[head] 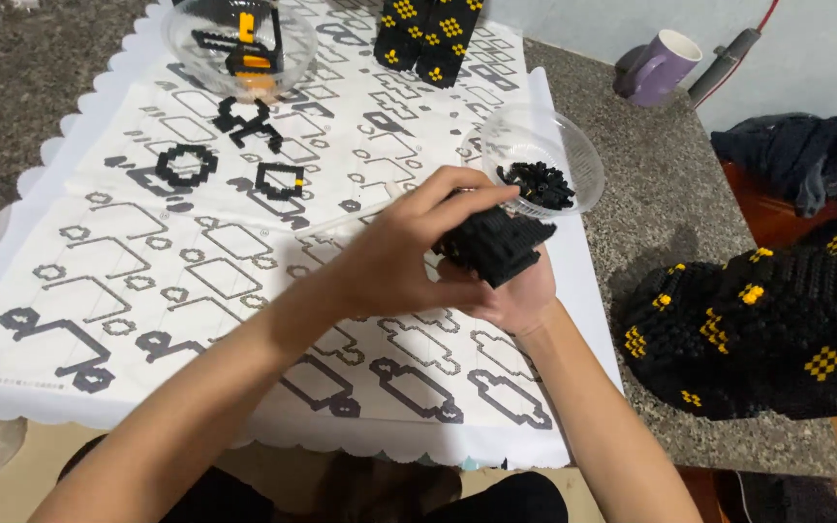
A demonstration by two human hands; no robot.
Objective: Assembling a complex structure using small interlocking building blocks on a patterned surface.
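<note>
Matt black studded plastic block assembly (492, 244) between the hands, clear glossy plastic bowl (573, 155) just beyond them, smooth printed paper sheet (147, 261) beneath, speckled rough stone table (661, 203) alongside

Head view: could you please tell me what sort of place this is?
Probably a hobby table at home: a printed building plan covers it, with bowls of small black bricks, a mug, and a large brick model nearby.
</note>
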